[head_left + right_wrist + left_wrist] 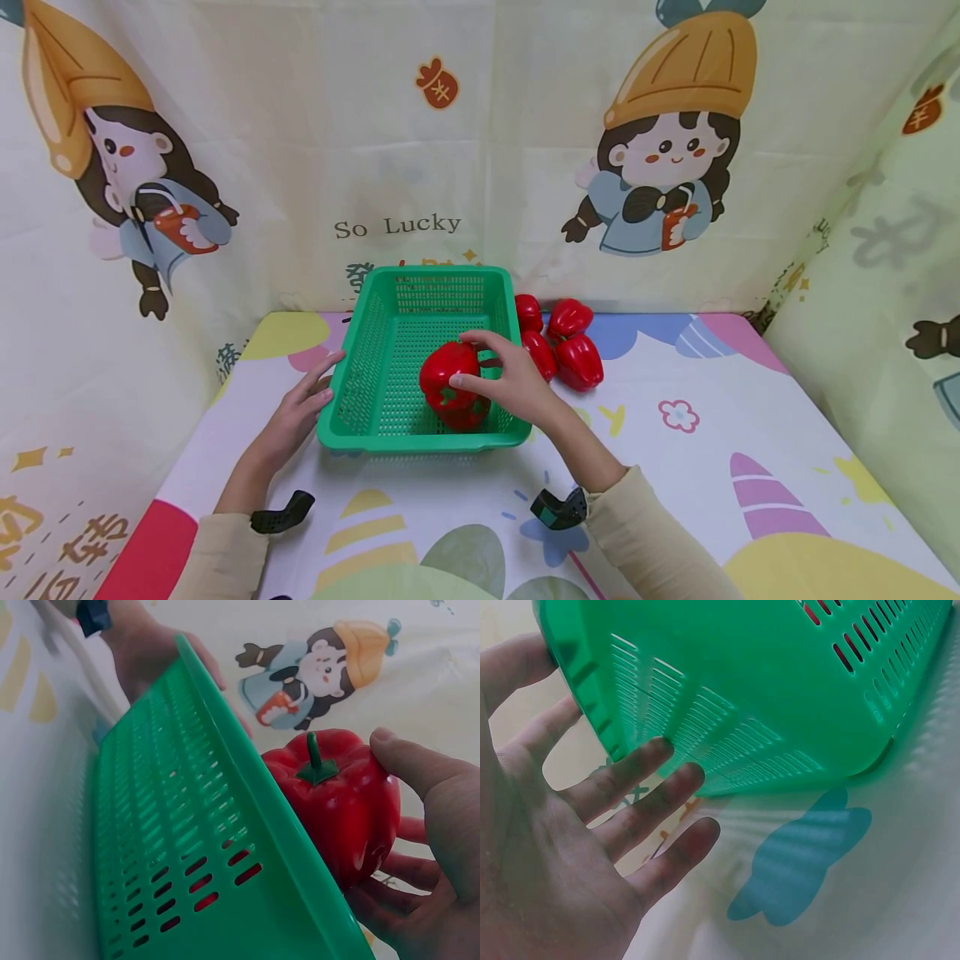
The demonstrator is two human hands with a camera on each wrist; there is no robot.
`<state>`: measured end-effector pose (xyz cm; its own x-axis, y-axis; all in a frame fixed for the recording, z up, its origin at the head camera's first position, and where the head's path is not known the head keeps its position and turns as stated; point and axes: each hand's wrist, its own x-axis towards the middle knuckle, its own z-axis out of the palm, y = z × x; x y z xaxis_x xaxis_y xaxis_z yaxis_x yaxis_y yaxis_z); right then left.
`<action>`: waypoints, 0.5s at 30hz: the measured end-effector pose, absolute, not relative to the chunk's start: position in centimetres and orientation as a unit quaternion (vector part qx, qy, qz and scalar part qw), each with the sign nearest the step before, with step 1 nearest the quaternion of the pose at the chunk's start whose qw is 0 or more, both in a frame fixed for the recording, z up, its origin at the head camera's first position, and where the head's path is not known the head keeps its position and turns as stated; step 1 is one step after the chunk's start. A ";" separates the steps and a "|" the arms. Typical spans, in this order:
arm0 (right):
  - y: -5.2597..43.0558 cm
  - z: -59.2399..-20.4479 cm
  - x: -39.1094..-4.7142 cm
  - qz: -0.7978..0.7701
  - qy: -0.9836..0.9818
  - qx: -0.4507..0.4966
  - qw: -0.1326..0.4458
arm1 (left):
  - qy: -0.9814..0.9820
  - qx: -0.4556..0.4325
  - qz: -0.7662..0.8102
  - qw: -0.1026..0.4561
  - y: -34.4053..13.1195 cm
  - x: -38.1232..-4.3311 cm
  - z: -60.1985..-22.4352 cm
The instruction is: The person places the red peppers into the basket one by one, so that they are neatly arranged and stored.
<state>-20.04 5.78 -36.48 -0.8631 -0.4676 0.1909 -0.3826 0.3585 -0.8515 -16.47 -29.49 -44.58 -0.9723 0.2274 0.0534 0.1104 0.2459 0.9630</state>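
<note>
A green plastic basket [423, 443] with slotted walls stands on the table. Over its right front part, my right hand [517, 379] holds a glossy red bell pepper [448, 367] between thumb and fingers. The pepper's green stem [315, 754] points up beside the rim in the right wrist view. More red shows directly under the held pepper in the head view, and through the wall slots. My left hand [296, 412] rests its fingers along the basket's left rim; in the left wrist view those fingers [671, 787] are spread and fairly straight beside the wall.
Several red bell peppers [579, 362] lie close together on the table just right of the basket. A patterned cloth [645, 442] covers the tabletop. Printed cloth walls [517, 150] stand behind and at both sides.
</note>
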 end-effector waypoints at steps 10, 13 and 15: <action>5.3 -36.8 -20.1 -0.514 0.813 -0.271 0.041 | 0.781 0.121 0.611 0.044 -29.4 -16.4 -44.4; 5.2 -36.8 -20.0 -0.512 0.814 -0.272 0.041 | 0.781 0.121 0.611 0.044 -29.3 -16.3 -44.3; 5.2 -36.8 -19.9 -0.511 0.814 -0.274 0.041 | 0.781 0.123 0.610 0.042 -29.4 -16.3 -44.3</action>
<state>-19.90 5.16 -36.76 -0.8470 -0.4869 0.2134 -0.4037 0.3278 -0.8542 -16.31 -29.36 -44.30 -0.9662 0.2439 0.0841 0.1406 0.2246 0.9643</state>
